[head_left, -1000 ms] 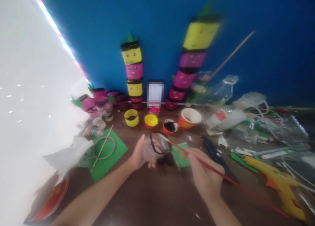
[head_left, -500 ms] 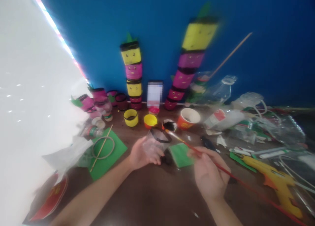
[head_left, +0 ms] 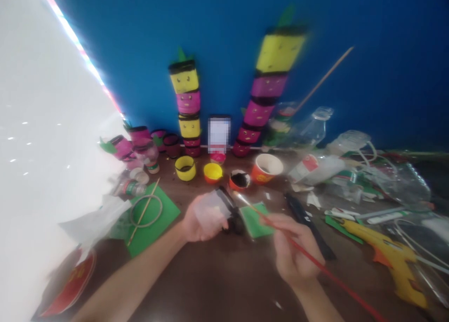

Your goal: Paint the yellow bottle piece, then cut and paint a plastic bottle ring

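My left hand (head_left: 198,221) holds a clear plastic cup (head_left: 211,210) with a black rim, tilted so that its rim faces right. Between the fingers of my right hand (head_left: 298,247) is a long red paintbrush (head_left: 308,252), its tip just right of the cup's rim. Whether the tip touches the rim is too blurred to tell. Beyond the brush tip stands a small cup of black paint (head_left: 240,179), with a yellow paint cup (head_left: 213,172) to its left. A green square (head_left: 257,220) lies under the brush on the brown table (head_left: 210,284).
Two stacks of painted cups, a left one (head_left: 189,102) and a taller right one (head_left: 268,85), stand by the blue wall. An orange paper cup (head_left: 267,168) is behind the black paint. A yellow glue gun (head_left: 393,259) and plastic bottles (head_left: 312,128) lie right; green sheets (head_left: 154,219) lie left.
My left hand has turned the clear cup so its black rim faces more to the right. The brush tip has shifted slightly left and down, nearer the rim.
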The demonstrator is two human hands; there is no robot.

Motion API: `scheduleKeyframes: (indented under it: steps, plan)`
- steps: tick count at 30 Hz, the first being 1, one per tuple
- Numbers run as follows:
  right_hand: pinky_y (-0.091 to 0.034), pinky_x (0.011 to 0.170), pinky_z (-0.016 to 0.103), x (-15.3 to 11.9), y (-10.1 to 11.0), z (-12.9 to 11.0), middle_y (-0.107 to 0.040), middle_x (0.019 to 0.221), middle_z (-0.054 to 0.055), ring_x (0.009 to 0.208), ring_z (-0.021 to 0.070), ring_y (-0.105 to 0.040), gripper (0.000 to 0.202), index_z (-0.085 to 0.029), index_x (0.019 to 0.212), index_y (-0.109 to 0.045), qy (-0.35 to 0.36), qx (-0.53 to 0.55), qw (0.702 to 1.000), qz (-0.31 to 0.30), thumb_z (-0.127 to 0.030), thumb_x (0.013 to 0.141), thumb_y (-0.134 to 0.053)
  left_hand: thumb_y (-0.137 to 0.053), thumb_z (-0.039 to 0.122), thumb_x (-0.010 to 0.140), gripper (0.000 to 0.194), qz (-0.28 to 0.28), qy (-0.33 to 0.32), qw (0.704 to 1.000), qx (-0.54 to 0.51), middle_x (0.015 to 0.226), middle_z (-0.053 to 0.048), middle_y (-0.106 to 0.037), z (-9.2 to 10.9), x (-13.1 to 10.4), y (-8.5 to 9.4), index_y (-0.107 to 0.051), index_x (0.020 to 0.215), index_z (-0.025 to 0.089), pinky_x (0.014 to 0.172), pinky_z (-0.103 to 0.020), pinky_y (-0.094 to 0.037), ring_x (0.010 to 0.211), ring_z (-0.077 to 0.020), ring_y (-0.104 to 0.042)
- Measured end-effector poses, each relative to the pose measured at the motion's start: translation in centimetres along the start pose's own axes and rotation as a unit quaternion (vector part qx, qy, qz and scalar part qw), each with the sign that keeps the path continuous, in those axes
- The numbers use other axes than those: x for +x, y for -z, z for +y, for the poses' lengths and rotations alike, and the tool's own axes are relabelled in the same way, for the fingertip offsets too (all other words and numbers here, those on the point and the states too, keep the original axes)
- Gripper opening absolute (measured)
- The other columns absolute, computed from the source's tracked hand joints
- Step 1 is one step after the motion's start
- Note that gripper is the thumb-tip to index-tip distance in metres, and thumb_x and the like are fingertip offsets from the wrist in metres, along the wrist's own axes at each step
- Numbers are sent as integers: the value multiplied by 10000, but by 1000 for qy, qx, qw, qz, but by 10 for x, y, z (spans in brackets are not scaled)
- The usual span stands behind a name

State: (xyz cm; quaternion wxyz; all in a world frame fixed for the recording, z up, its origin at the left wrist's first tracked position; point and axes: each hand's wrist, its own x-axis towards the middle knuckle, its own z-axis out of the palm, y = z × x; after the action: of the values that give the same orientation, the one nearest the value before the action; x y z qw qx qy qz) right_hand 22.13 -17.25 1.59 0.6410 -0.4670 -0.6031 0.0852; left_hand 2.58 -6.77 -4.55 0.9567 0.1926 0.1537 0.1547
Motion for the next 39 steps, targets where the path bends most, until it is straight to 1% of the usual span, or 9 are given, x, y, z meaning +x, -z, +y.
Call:
scheduleKeyframes:
  steps: [5,9,14,17,21,25,31,36,39]
  plan:
    - [-532,655,320,2,8,5,-655,833,50,773,173,-629,185,-219,915,-666,-54,61,997,17,-135,834,-522,-99,596,849,804,18,31,998,60,718,-196,-678,0,-3,-5,-637,873,0,296,-181,-255,334,-148,-526]
    - [-520,632,329,6,14,11,-653,833,44,721,170,-618,183,-225,922,-690,-107,117,987,34,-184,838,-534,-196,642,805,774,-13,26,998,57,736,-192,-682,0,-2,0,-655,862,22,277,-186,-248,346,-152,-531]
    - [-520,574,244,13,12,3,-645,776,17,635,125,-618,77,-217,817,-672,-156,18,987,41,-187,799,-604,-262,681,762,771,-46,21,998,46,765,-190,-685,-2,-1,9,-663,884,34,275,-192,-254,365,-149,-528]
    - [-535,593,249,17,12,-5,-655,783,33,669,144,-633,61,-206,782,-663,-119,-41,992,-18,-176,776,-611,-183,686,777,833,-33,24,997,60,744,-198,-671,-2,-1,8,-652,882,5,294,-188,-254,363,-149,-523]
    - [-541,602,268,19,13,-7,-651,736,36,669,155,-631,104,-203,770,-639,-19,-67,996,-59,-114,766,-585,-88,622,821,844,11,23,996,80,728,-189,-658,-1,-3,2,-646,857,-10,318,-185,-259,356,-145,-520]
    - [-547,599,264,19,10,-6,-658,729,29,662,154,-646,166,-209,817,-621,46,-87,992,-84,-67,753,-566,-147,619,815,811,40,40,995,83,736,-189,-658,2,-5,-2,-654,885,-11,321,-207,-279,369,-163,-530]
    - [-542,612,246,19,6,-9,-663,731,21,654,147,-656,191,-204,813,-605,91,-111,985,-96,-41,719,-574,-236,629,796,756,26,32,998,43,729,-184,-677,1,-4,-4,-655,937,17,289,-194,-295,383,-177,-566]
    - [-542,606,262,19,7,-12,-643,697,25,650,155,-649,203,-211,813,-590,103,-118,984,-89,-40,728,-522,-165,633,812,800,29,31,999,22,715,-180,-675,1,-3,-6,-653,917,8,275,-182,-287,374,-175,-577]
    - [-546,624,266,19,7,-13,-650,714,30,665,157,-649,214,-209,836,-591,110,-126,982,-85,-36,724,-534,-168,645,808,819,25,58,998,29,705,-185,-670,2,-3,-5,-653,890,-9,267,-191,-294,380,-178,-576]
